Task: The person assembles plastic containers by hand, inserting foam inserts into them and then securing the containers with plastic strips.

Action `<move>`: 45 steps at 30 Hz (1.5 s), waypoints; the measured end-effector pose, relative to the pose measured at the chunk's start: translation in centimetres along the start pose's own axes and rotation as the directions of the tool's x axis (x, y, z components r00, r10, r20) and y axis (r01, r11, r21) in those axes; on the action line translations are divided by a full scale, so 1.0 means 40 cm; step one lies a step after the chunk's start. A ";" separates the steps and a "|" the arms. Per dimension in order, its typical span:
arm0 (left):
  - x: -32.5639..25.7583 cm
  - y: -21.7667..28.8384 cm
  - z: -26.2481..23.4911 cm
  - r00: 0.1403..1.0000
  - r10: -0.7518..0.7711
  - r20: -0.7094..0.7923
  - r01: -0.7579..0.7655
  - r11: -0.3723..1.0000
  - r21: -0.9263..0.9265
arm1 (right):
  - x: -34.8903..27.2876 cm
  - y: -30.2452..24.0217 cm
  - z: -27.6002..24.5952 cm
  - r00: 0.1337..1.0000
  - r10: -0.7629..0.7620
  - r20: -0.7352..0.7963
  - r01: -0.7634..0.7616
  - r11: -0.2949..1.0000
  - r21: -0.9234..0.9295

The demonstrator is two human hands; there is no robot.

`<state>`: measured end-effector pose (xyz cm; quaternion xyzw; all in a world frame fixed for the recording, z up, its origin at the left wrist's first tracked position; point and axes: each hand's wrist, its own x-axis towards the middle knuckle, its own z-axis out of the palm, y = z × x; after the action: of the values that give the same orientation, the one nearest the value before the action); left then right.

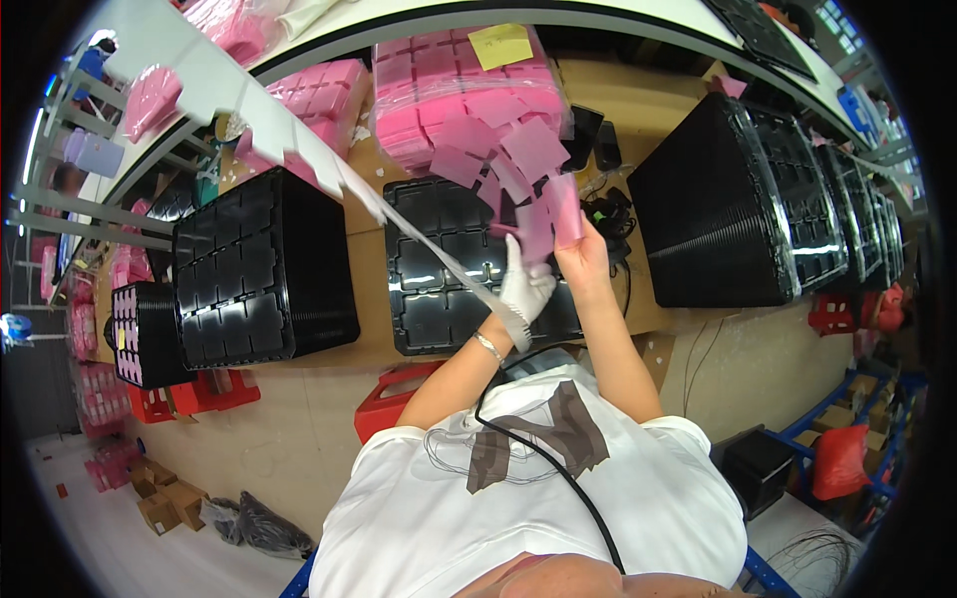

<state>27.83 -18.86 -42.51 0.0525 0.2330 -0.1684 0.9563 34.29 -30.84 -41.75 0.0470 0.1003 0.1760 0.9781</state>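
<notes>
My left hand, in a white glove, is over a black moulded tray with shallow compartments. One gloved finger points up beside a small pink piece, and the curled fingers meet the lower edge of a pink sheet. Close on its right, my bare right hand grips upright pink sheets; how many cannot be made out. Several loose pink sheets are heaped just beyond both hands, covering part of the tray's far side.
Behind the heap stands a plastic-wrapped pink tray stack with a yellow note. Tall black tray stacks flank me, one left and one right. A pale strip crosses the view diagonally. Dark cables lie right of my hands.
</notes>
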 end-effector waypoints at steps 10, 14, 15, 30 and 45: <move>-0.115 0.238 -0.053 0.976 0.216 0.001 -0.213 0.962 0.170 | -0.118 -0.046 -0.023 0.818 -0.509 -0.268 0.252 0.736 -0.629; -0.157 0.280 -0.203 0.629 0.551 0.548 -0.496 -0.259 0.829 | -0.166 -0.027 -0.035 0.790 -0.543 -0.286 0.126 0.600 -0.790; -0.168 0.301 -0.245 0.725 0.555 0.407 -0.449 -0.066 0.891 | -0.168 -0.032 -0.044 0.793 -0.536 -0.290 0.118 0.601 -0.791; -0.448 0.319 -0.197 0.639 0.757 -0.137 0.375 -0.152 0.914 | -0.249 0.011 -0.121 0.852 -0.428 0.300 -0.024 -0.605 -0.796; -0.447 0.293 -0.158 0.633 0.774 -0.024 0.481 -0.369 0.795 | -0.255 0.034 -0.150 0.812 -0.434 0.390 -0.041 -0.709 -0.704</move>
<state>14.26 -1.43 -39.56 0.9009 0.3208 -0.0635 0.2853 23.20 -32.85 -45.61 -0.8976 0.0249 -0.1114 0.4257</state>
